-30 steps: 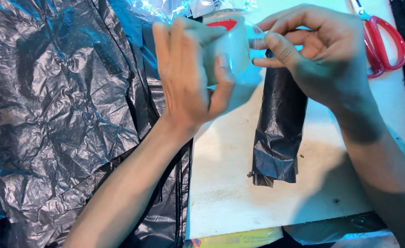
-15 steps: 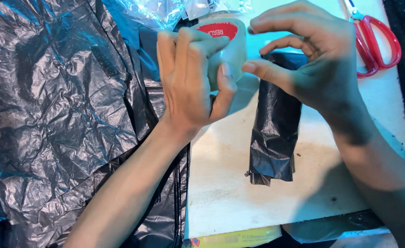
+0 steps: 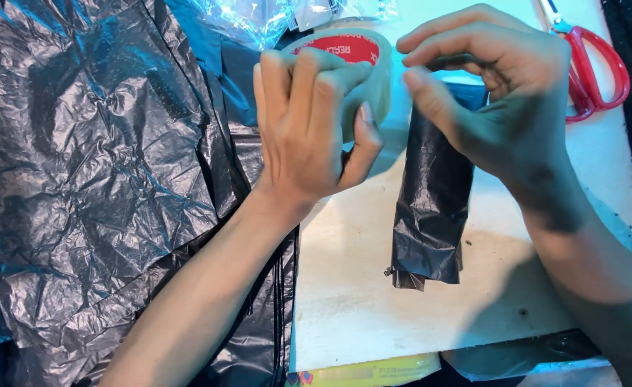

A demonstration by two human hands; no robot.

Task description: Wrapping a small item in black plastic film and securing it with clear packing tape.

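Clear tape roll [image 3: 362, 68] gripped in left hand [image 3: 309, 129], fingers wrapped over rim, raised above desk [image 3: 351, 287]; right hand [image 3: 495, 100] pinches at roll's edge, thumb against fingertips, likely freeing tape end; step in hand: starting strip; next calls for steady pull toward black plastic bundle [image 3: 430, 208]; bundle lies on desk, long axis toward and away from person, ragged end nearest person.

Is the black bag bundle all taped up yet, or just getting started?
Rolling looks done: the rolled black plastic bundle lies on the pale wooden board. In hand: the left hand grips the clear tape roll with a red core; the right hand pinches at its edge. No tape shows on the bundle.
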